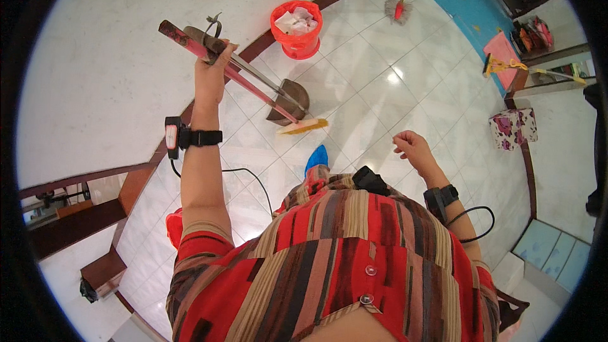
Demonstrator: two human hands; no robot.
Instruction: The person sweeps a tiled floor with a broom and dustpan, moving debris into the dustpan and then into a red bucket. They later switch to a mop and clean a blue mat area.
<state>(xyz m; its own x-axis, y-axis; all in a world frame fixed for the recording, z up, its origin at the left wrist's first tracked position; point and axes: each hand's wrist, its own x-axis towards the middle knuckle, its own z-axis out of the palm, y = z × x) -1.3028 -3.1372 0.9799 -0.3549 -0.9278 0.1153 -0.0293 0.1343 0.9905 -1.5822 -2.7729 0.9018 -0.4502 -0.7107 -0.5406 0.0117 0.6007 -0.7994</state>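
Note:
My left hand (216, 69) grips a pink broom handle (247, 84) and a dustpan's metal handle (259, 73) together near their tops. The dustpan (290, 104) hangs with its brown scoop right beside the broom head (304, 127), whose bristles are yellowish. Whether either touches the floor I cannot tell. On the right, my right hand (412, 147) hovers over the floor with loosely curled fingers, slightly apart, and no object shows in it. A blue shoe cover (317, 156) pokes out below the broom head.
Against the wall stands a red bin (299, 47) with a red liner and paper waste. A mop (398, 9) leans farther back. To the right are a yellow sponge mop (503, 64), a pink mat (502, 52) and a flowered box (513, 128). White tiles (370, 71) cover the floor.

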